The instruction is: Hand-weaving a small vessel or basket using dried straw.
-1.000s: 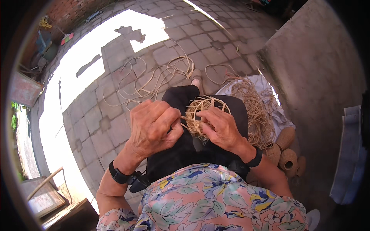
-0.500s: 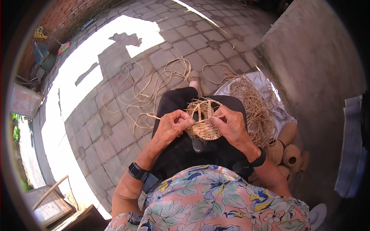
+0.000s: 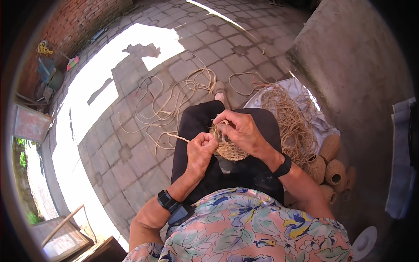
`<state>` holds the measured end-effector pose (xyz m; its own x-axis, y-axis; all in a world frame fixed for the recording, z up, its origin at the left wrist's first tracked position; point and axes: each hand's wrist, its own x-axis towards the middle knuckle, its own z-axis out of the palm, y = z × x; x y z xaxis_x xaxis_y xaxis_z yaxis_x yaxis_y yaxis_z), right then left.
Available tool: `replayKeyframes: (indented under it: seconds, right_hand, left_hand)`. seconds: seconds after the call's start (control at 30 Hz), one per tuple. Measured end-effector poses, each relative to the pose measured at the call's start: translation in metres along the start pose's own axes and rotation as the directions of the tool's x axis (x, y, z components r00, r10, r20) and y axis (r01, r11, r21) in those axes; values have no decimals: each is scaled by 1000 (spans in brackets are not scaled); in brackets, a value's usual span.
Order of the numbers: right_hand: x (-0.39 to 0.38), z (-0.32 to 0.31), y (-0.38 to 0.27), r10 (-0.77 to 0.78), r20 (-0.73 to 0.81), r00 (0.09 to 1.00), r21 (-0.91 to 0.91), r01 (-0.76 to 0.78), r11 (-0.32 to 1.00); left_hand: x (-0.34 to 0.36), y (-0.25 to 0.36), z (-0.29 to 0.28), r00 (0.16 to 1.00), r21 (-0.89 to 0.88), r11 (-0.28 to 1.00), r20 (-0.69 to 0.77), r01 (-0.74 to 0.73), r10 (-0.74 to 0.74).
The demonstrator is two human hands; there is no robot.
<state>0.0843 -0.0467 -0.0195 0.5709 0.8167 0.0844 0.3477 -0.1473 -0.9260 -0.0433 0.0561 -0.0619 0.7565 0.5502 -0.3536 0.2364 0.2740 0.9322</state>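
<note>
- The left hand [image 3: 201,151] pinched a cord [image 3: 177,137] running off leftward.
- The right hand [image 3: 244,131] curled over the top of the basket [image 3: 232,153]; its exact hold was hidden.
- The basket sat on the lap [image 3: 257,171], side closely woven, top seemingly unfinished.
- To the right, several woven vessels [image 3: 334,169] looked complete.
- Beyond, the fibre heap [image 3: 290,118] looked unused.
</note>
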Motion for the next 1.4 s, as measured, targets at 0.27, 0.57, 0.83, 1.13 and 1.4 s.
replayKeyframes:
  seconds: [0.27, 0.57, 0.83, 1.13, 1.4]
  right_hand:
    - [-1, 6, -1, -93, 3, 996, -166, 92, 982]
    - [-14, 7, -1, -131, 76, 988, -315, 149, 937]
    - [-17, 4, 2, -92, 107, 990, -203, 113, 973]
    - [-24, -13, -6, 211, -115, 971, 185, -188, 965]
    - [-32, -20, -1, 143, -82, 986, 159, -128, 979]
  left_hand:
    - [2, -4, -34, 734, -521, 595, 654, 612, -183]
    - [31, -1, -41, 598, -280, 645, 722, 711, -346]
    - [47, -13, -48, 425, -254, 510, 870, 822, -252]
    - [11, -14, -31, 712, -532, 538, 674, 654, -198]
    - [-18, -9, -23, 905, -766, 485, 380, 423, -190]
